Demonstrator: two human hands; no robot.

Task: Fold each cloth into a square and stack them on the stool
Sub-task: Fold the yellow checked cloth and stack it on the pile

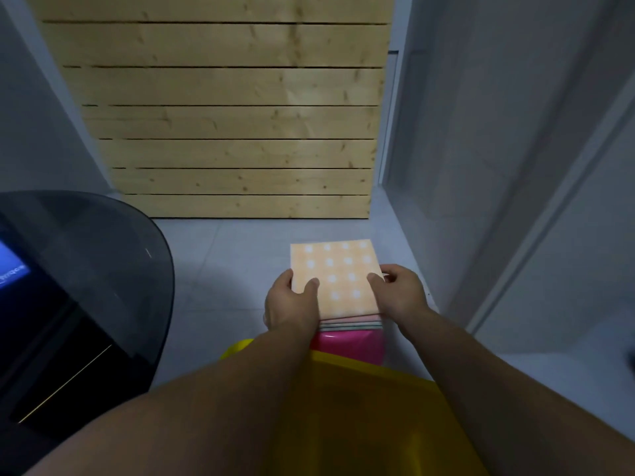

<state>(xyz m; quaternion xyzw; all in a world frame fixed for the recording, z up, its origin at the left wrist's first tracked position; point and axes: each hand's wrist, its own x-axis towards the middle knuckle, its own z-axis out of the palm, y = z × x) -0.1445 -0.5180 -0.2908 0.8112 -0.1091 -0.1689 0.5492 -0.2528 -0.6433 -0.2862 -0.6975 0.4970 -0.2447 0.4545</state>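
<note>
A folded orange cloth [338, 269] with white dots lies square on top of a stack of folded cloths [350, 323], whose pink and green edges show below it. The stack sits on a pink stool [347, 345]. My left hand [292, 304] grips the orange cloth's left edge, thumb on top. My right hand [400, 290] grips its right edge, thumb on top as well.
A yellow tub [364, 413] sits close under my arms, in front of the stool. A dark machine [79, 290] with a smoked cover stands at the left. A wooden slatted panel [237, 132] leans at the back; white walls [498, 166] close in on the right.
</note>
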